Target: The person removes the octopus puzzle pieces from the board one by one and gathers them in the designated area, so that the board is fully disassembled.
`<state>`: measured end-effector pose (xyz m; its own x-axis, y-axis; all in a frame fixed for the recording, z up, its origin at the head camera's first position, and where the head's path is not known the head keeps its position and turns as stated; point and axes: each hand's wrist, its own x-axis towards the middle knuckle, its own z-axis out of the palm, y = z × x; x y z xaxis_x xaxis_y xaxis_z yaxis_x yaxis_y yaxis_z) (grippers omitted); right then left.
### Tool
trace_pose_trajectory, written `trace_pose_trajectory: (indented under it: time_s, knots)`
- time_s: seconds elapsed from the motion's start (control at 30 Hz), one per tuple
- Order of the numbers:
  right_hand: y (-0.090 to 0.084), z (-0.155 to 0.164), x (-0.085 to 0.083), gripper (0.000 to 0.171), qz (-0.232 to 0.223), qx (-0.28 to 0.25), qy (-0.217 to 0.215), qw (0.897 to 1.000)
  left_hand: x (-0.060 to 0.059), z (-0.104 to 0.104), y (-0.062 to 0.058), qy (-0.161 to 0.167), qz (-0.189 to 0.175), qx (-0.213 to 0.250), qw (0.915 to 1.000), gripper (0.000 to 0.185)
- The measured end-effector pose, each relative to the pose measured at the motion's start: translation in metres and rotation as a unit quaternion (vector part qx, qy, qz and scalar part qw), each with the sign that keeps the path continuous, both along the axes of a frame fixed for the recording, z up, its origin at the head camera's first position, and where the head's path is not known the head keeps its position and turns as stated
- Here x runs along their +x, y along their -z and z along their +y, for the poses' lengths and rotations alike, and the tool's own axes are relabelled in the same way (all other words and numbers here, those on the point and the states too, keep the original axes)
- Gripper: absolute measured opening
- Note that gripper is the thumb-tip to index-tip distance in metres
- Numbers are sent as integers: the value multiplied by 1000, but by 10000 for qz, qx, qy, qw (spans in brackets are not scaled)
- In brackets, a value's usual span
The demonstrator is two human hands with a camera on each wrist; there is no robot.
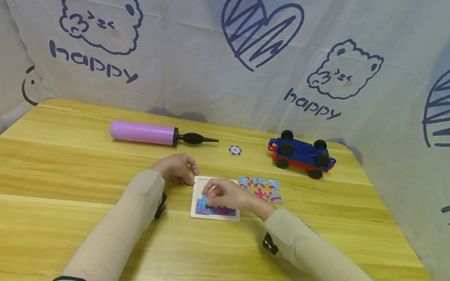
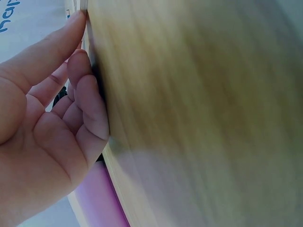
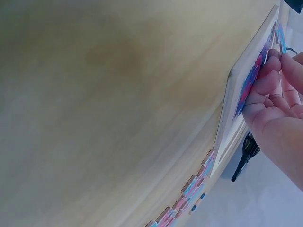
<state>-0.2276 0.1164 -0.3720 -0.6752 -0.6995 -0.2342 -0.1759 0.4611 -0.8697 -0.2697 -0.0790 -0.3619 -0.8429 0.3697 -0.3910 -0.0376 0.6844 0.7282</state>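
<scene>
Puzzle tray (image 1: 196,195) flat on table (image 1: 61,173), mid-front. Left hand (image 1: 175,168) loosely curled, holding nothing, fingertips against tray's left edge. Right hand (image 1: 225,194) over tray, fingertips pressing placed pieces (image 1: 217,210). Loose pieces (image 1: 262,189) just right of tray.

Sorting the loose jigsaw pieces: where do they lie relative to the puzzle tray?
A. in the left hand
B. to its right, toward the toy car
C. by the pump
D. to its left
B: the loose pieces lie just right of the tray, before the car.
</scene>
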Motion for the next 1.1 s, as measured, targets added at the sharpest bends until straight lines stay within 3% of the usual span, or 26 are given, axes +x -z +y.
trace_pose_trajectory:
  time_s: [0.6,0.83,1.1]
  knots:
    - [-7,4,-2,16,-338,-238,354,9985,-3,0,2,19,40,-73,10000,20]
    - [-9,14,-2,16,-569,-610,458,9955,-3,0,3,37,19,-98,9999,20]
    - [-10,28,-2,16,-513,-857,468,9939,-2,1,2,9,-8,-41,10000,19]
